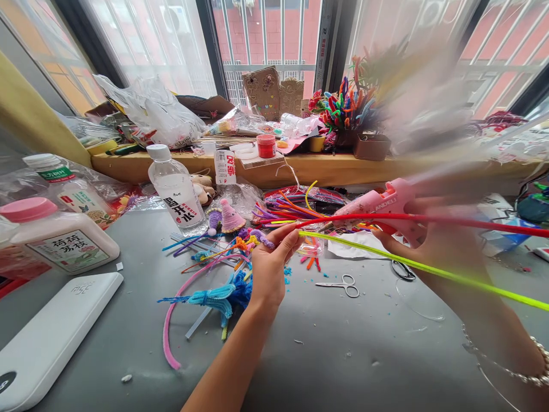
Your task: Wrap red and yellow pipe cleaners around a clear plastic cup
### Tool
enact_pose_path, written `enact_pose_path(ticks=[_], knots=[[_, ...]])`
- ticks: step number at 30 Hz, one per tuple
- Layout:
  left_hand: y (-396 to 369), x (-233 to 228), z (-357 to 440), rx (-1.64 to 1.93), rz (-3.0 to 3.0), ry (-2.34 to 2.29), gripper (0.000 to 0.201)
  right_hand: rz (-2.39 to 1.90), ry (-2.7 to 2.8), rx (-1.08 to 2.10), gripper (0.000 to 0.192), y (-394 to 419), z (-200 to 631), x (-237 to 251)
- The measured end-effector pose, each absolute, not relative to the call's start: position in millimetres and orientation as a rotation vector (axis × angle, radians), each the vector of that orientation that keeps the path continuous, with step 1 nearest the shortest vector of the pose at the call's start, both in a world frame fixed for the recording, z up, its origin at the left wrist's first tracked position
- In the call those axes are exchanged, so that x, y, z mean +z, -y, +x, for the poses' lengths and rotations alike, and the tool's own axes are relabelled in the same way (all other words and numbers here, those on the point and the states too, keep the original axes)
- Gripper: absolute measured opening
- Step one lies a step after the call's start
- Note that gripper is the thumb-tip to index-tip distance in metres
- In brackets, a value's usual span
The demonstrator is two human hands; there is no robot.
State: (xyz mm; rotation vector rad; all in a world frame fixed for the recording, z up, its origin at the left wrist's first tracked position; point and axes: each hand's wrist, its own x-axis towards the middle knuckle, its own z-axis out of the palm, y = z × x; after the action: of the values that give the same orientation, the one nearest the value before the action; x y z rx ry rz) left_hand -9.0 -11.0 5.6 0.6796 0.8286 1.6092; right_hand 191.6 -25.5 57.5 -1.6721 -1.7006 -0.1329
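Between the thumb and fingers of my left hand [271,264] are the ends of a red pipe cleaner [446,218] and a yellow-green pipe cleaner [403,261]. Both stretch away to the right edge of view, the red one above. Smeared by motion, my right hand [441,252] is closed round the handle of a pink glue gun [397,200]. Its nozzle points left, behind the red pipe cleaner. Left of my left wrist lies a bundle of blue pipe cleaners [210,298], with a curved pink pipe cleaner [168,326] beside it.
Small scissors [343,285] lie on the grey table [317,366]. A water bottle [175,191], a pink-capped bottle [64,240] and a white power bank [60,337] stand or lie left. Behind, a cluttered ledge [189,167] bears a red jar [266,146] and colourful pipe cleaners [345,111].
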Motion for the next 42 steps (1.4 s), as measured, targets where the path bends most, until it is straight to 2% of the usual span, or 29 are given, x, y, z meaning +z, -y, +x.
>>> enact_pose_path(ticks=[14,25,36,42], knots=[[11.1,6.1,-8.2,1.614,0.684,-0.846,0.017,-1.624,1.736,-0.321,0.035,25.5,190.2,60.6],[11.2,5.9,-7.6,1.611,0.696,-0.837,0.017,-1.712,1.688,-0.094,0.06,24.3,196.0,52.3],[12.0,4.3,-7.3,1.623,0.746,-0.874,0.019,-1.701,1.721,-0.25,0.054,26.3,192.0,57.2],[12.2,4.5,-7.2,1.624,0.758,-0.869,0.018,-1.727,1.693,-0.143,0.063,26.1,192.7,55.9]])
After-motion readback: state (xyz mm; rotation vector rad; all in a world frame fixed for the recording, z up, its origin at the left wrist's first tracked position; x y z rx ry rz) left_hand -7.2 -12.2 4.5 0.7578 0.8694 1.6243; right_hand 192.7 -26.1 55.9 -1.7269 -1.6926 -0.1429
